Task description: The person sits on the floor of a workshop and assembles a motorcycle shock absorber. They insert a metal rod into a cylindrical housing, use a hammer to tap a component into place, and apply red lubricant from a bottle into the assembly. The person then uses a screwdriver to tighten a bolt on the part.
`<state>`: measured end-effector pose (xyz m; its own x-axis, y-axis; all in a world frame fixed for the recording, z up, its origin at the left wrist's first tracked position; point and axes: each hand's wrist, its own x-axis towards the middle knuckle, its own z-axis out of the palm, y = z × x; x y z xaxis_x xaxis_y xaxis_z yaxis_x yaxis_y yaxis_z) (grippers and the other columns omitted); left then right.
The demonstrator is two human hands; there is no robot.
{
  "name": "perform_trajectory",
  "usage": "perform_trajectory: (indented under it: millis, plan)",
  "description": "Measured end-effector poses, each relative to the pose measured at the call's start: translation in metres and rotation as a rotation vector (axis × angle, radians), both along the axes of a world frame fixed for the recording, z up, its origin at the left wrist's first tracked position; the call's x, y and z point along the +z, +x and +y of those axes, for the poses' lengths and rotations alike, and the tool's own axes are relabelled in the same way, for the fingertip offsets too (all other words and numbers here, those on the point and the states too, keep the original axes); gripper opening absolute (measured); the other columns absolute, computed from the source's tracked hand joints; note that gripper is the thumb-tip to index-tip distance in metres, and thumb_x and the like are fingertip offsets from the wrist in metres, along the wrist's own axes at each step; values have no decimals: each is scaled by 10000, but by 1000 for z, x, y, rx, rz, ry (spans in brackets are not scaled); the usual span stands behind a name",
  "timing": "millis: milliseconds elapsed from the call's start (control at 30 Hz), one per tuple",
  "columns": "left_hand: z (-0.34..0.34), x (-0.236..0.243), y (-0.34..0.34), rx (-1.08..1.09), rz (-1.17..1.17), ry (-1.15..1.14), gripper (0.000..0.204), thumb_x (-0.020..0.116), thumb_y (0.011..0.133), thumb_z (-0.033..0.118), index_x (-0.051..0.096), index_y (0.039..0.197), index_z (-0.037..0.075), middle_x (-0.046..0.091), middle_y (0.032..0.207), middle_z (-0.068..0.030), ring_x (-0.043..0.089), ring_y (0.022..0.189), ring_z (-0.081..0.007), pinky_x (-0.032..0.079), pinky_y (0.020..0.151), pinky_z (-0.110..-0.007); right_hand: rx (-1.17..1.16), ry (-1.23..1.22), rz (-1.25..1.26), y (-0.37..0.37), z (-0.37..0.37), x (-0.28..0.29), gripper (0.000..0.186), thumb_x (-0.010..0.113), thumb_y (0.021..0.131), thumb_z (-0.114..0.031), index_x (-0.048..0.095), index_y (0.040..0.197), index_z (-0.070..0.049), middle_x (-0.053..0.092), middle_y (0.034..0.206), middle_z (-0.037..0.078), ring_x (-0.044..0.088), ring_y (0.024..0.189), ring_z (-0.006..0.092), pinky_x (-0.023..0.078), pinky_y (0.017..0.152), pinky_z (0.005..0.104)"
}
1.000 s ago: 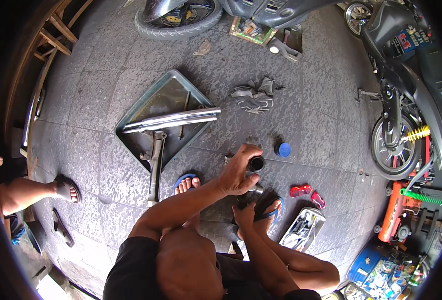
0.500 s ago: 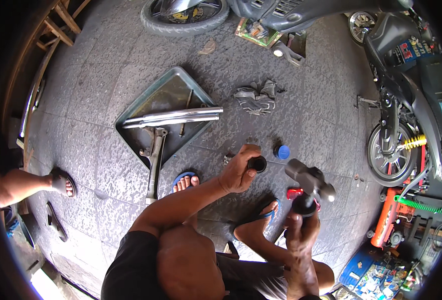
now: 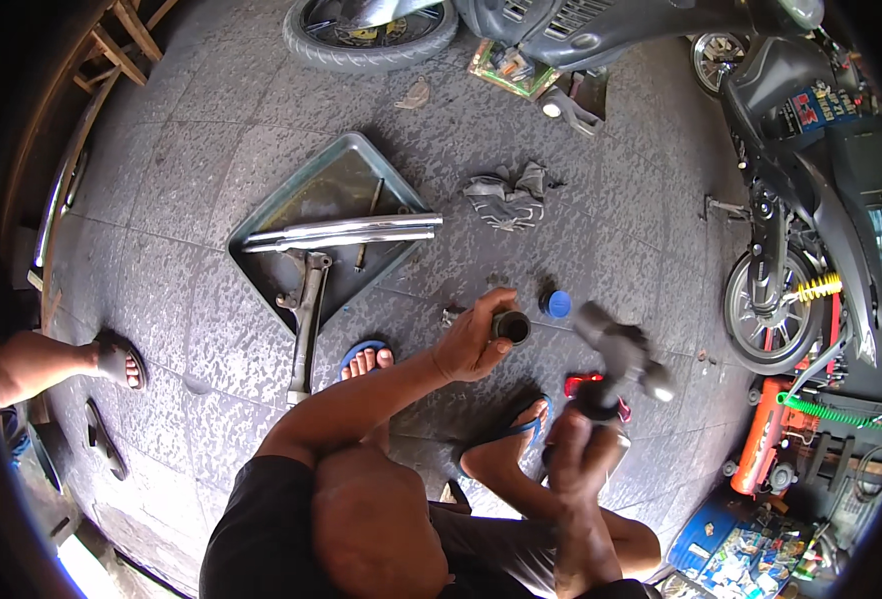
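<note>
My left hand (image 3: 476, 339) is wrapped round a dark hollow tube (image 3: 514, 327), whose open round end faces up; its lower part is hidden. In my right hand (image 3: 581, 454) is a hammer (image 3: 623, 359), gripped by its handle with the head raised to the right of the tube and slightly blurred. A blue round lid (image 3: 557, 303) lies on the floor just beyond the tube. Beneath the hammer, a shiny red object (image 3: 583, 383) is partly covered. Left of my left hand, two chrome tubes (image 3: 356, 231) and a thin rod (image 3: 369, 222) rest across a tray.
A metal fork leg (image 3: 306, 319) leans over the near edge of the green tray (image 3: 261, 208). Farther off lie a grey rag (image 3: 507, 200) and a box of parts (image 3: 513, 66). Motorcycles (image 3: 776, 250) stand ahead and right, near an orange cylinder (image 3: 761, 434). Another person's foot (image 3: 119, 361) is at left.
The hammer and my right hand have shifted slightly, the hand moving left and nearer my body. My left hand keeps its hold on the tube almost unmoved.
</note>
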<state>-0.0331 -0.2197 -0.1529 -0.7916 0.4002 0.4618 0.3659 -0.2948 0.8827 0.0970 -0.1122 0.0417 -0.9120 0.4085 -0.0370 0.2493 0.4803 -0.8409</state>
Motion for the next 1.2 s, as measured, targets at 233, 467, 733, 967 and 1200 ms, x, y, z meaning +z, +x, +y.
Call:
perform_trajectory:
  millis: [233, 467, 733, 967, 1200]
  plan:
    - [-5, -9, 1, -36, 23, -57, 774, 504, 993, 557, 244, 1454, -8, 570, 1046, -137, 583, 900, -248, 463, 827, -402, -15, -62, -108, -28, 7, 15, 400, 569, 1021, -390, 583, 1112, -2, 535, 644, -9, 507, 537, 73, 408, 484, 246]
    - [5, 14, 2, -10, 6, -281, 690, 831, 756, 180, 439, 1300, 18, 556, 1216, -224, 567, 1125, -420, 462, 978, -456, 303, 342, -255, -18, 2, 2, 224, 627, 971, -165, 573, 1025, 46, 605, 810, 182, 603, 740, 282, 467, 680, 458]
    - [4, -1, -3, -1, 0, -224, 621, 825, 723, 75, 482, 1240, 53, 568, 1160, -170, 591, 1113, -375, 474, 930, -430, 235, 238, 51, 0, -9, 15, 317, 676, 917, -176, 552, 1073, 71, 648, 735, 239, 684, 673, 425, 525, 543, 430]
    - [11, 6, -10, 42, 5, -213, 608, 803, 719, 35, 481, 1234, 56, 580, 1145, -160, 606, 1088, -341, 474, 914, -421, 107, 149, -155, 26, 4, -31, 331, 702, 902, -199, 560, 1076, 44, 682, 800, 261, 719, 771, 431, 555, 625, 438]
    - [7, 3, 2, 35, 11, -216, 587, 775, 726, 9, 477, 1229, 54, 570, 1116, -161, 614, 1047, -337, 484, 879, -406, -39, -108, -45, 29, 15, -48, 376, 562, 1016, -368, 596, 993, 5, 574, 624, 15, 523, 560, 67, 400, 496, 266]
